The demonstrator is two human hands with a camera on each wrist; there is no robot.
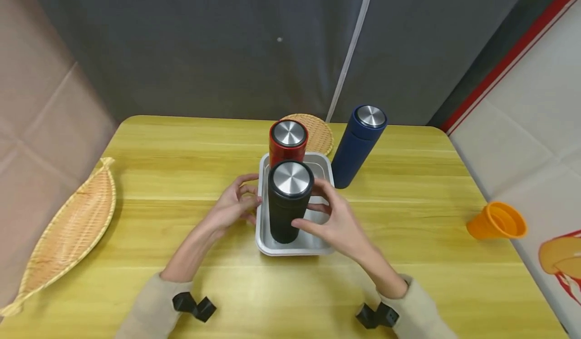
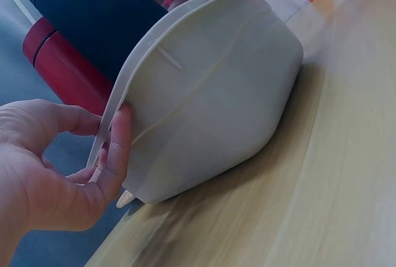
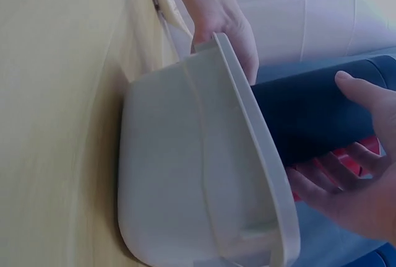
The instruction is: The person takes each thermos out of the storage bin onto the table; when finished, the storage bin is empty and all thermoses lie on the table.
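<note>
A deep silver-grey tray (image 1: 317,248) sits mid-table. Inside it stand a black thermos bottle (image 1: 287,220) near the front and a red thermos bottle (image 1: 288,152) behind, both with shiny metal lids. At the tray's left side, my left hand (image 1: 233,205) pinches the rim, its thumb and fingers on either side of it (image 2: 68,161). My right hand (image 1: 338,223) reaches over the tray's right side and holds the black bottle, thumb on the near side and fingers round the right. In the right wrist view the thumb (image 3: 359,87) rests on the dark bottle wall (image 3: 309,115), palm away from it.
A blue thermos bottle (image 1: 356,147) stands behind the tray to the right. Beyond the red bottle lies a round woven mat (image 1: 320,132). A leaf-shaped woven basket (image 1: 74,223) lies at the left edge, an orange cup (image 1: 492,221) at the right edge. A grey partition (image 1: 204,51) backs the table.
</note>
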